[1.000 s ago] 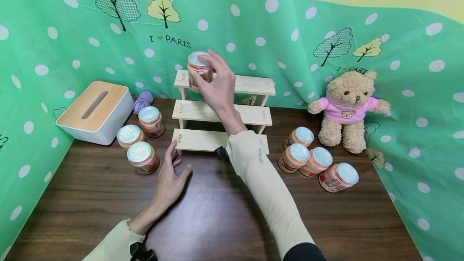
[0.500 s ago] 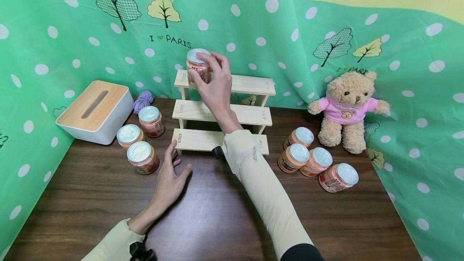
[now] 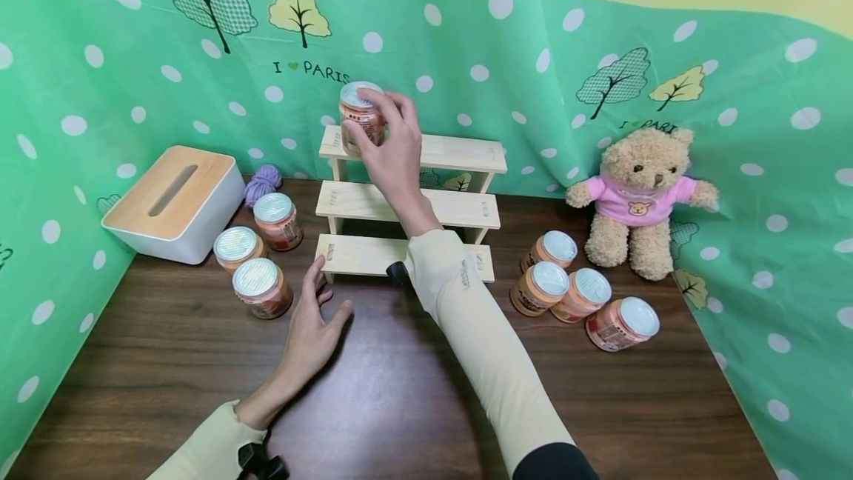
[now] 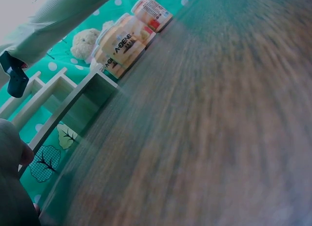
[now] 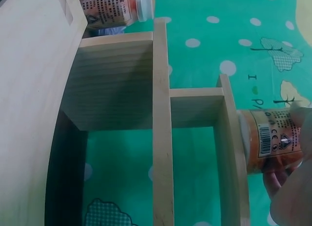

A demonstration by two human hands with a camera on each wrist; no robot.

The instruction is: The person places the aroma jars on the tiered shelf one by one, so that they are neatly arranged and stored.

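Settled lower since a second ago, the jar (image 3: 362, 118) stands at the left end of the wooden rack's (image 3: 460, 155) top step, the right hand (image 3: 393, 154) wrapped round it; released near the edge, it could topple while the left hand (image 3: 309, 332) rests flat, fingers spread.

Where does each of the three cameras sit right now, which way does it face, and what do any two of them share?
Head: above the table, facing forward and down at the wooden rack; both sleeved arms show, the right hand gripping a jar, the left hand flat on the table.
Left wrist: low over the blurred tabletop, facing the jars on the right; part of that hand shows.
Right wrist: beside the rack, facing the backdrop; fingertips show.
Head and right wrist both show the held jar on the top step.
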